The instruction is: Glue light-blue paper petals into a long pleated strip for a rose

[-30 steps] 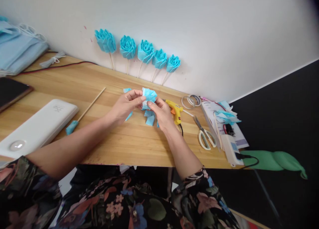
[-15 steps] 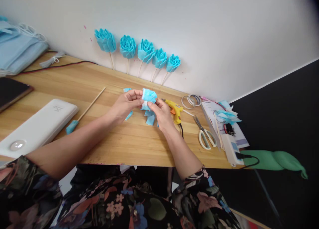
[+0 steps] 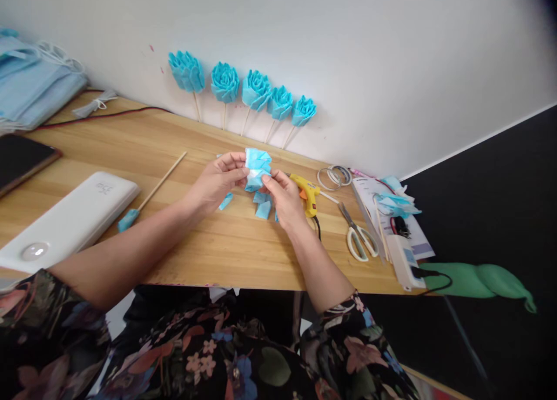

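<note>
Between both hands, above the wooden table (image 3: 209, 243), is a piece of light blue mask fabric (image 3: 258, 159), creased and partly folded, with a white patch at its middle. My left hand (image 3: 220, 180) pinches its left edge between thumb and fingers. On the other side, my right hand (image 3: 285, 197) grips the lower right edge, thumb on top. Several small blue fabric pieces (image 3: 263, 208) lie on the table under the hands. A stick with a small blue fabric bud (image 3: 129, 220) rests to the left of my left forearm.
Several blue fabric roses (image 3: 225, 82) on sticks lean against the wall. Right of my hands lie a yellow glue gun (image 3: 310, 196), scissors (image 3: 357, 237) and tape rolls (image 3: 338, 175). A white power bank (image 3: 73, 220), a phone (image 3: 26, 162) and stacked masks (image 3: 35, 87) are on the left.
The blue fabric has been raised slightly and moved a little left. Its lower part now shows more, spread below the white patch. Both hands keep their hold.
</note>
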`<act>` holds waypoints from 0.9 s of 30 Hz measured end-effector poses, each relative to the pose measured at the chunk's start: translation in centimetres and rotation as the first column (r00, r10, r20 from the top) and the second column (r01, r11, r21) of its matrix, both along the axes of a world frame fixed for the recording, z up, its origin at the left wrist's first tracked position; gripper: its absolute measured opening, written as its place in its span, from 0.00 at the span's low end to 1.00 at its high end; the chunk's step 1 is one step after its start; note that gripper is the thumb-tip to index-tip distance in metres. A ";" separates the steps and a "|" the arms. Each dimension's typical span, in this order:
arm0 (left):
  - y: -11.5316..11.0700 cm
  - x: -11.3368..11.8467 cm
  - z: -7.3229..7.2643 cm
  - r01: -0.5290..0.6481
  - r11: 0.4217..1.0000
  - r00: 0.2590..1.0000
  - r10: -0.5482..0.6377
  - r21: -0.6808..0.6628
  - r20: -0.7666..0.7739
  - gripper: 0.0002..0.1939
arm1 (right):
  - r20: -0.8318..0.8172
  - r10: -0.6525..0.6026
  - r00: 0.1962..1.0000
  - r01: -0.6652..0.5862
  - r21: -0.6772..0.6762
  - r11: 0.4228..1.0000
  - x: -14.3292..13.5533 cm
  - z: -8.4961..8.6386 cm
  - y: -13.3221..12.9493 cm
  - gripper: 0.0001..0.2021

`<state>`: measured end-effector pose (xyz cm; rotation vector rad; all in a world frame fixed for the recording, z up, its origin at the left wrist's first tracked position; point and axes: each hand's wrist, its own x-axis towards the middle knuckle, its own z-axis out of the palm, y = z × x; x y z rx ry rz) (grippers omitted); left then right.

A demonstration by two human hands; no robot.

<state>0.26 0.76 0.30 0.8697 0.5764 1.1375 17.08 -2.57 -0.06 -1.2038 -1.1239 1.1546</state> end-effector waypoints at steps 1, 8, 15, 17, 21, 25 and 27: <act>0.0 0.0 0.0 0.007 1.000 1.000 -0.007 -0.001 -0.001 0.09 | 0.003 -0.005 1.000 0.005 0.001 1.000 0.0 0.0 0.0 0.17; 0.1 -0.1 0.0 0.039 0.998 0.999 -0.039 -0.052 0.004 0.05 | -0.002 -0.041 0.999 0.041 0.020 0.999 0.2 -0.2 0.0 0.18; 0.3 0.0 -0.4 0.081 0.995 0.996 -0.082 -0.056 -0.022 0.07 | 0.018 -0.018 1.000 0.017 0.061 0.998 0.2 -0.2 -0.1 0.16; 0.4 0.0 -0.6 0.068 0.997 0.997 -0.069 -0.046 -0.020 0.06 | 0.016 0.003 1.000 -0.004 0.053 0.999 0.3 -0.3 -0.2 0.14; 0.5 -0.1 -0.7 0.035 0.998 0.999 -0.035 -0.056 -0.002 0.05 | 0.011 0.080 0.997 -0.080 0.039 0.996 0.5 -0.5 -0.2 0.16; 0.4 -0.1 -0.7 0.035 0.999 0.999 -0.036 -0.039 -0.029 0.08 | -0.023 0.079 0.997 -0.077 0.070 0.995 0.4 -0.6 0.0 0.20; 0.3 0.1 -0.7 0.043 0.999 0.997 -0.042 0.008 -0.063 0.10 | -0.047 0.050 0.998 -0.047 0.078 0.996 0.3 -0.6 0.0 0.19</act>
